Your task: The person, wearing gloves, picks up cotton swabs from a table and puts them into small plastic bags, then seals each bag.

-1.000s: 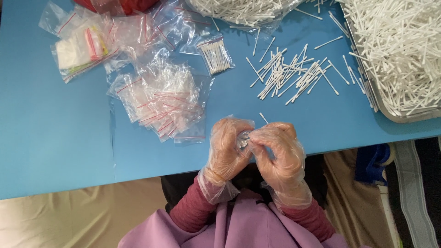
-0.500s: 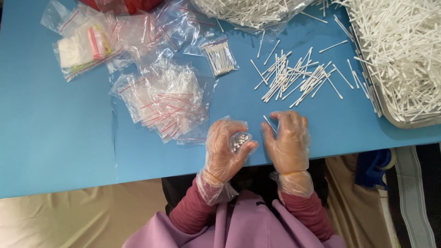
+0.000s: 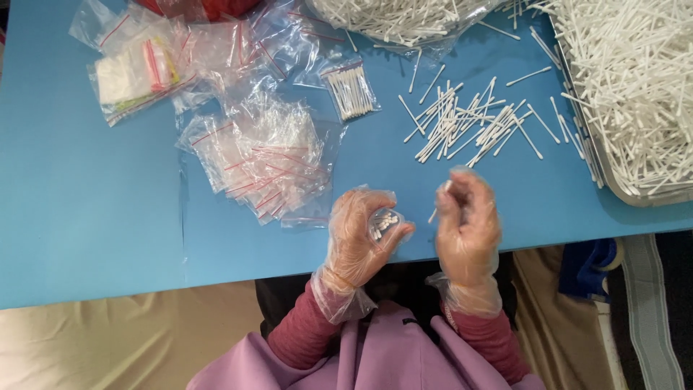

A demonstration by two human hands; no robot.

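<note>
Nearest the body, the left hand, in a clear plastic glove, curls its fingers around a small bundle of white cotton swabs, tips end-on and packed tight. Just beside it, the gloved right hand pinches a single white cotton swab between closed fingers, above the blue surface. Further out lies a heap of small clear zip bags with red seal strips on the left and a loose scatter of white swabs on the right. Beyond, one filled bag of swabs lies flat; a metal tray piled with swabs sits far right.
</note>
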